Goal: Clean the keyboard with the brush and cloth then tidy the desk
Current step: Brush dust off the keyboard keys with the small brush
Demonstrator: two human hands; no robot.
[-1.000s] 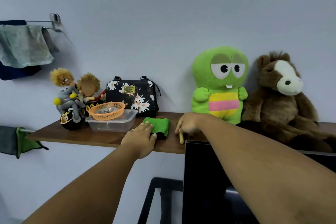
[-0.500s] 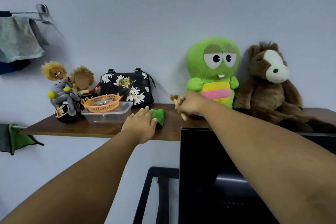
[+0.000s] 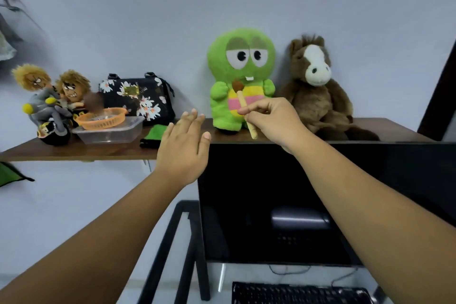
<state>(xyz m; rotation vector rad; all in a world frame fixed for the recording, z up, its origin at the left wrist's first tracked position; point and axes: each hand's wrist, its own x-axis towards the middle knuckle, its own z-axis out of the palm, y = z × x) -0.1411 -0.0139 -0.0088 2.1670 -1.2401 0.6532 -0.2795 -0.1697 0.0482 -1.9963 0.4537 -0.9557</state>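
Far to the left of both hands, on the wooden shelf [image 3: 74, 152], two spiky-haired dolls [image 3: 53, 96] sit on a toy motorcycle; next comes a clear plastic tub [image 3: 111, 132] with an orange basket [image 3: 101, 118] resting in it, and behind these a black floral handbag [image 3: 138, 97] against the wall; the green cloth [image 3: 153, 136] lies on the shelf just left of the left hand [image 3: 183, 153], which hovers with fingers straight and slightly spread, holding nothing, partly covering the cloth's right edge; the right hand [image 3: 271, 121] pinches the wooden handle of the brush [image 3: 245, 106] between thumb and fingertips, bristles tilted up and to the left; directly behind that pinch sits a green plush creature [image 3: 240, 61], and to its right a brown plush horse [image 3: 318, 86]; below both hands a dark monitor [image 3: 271, 205] blocks the shelf's front edge; the keyboard [image 3: 301, 294] lies well below the right forearm.
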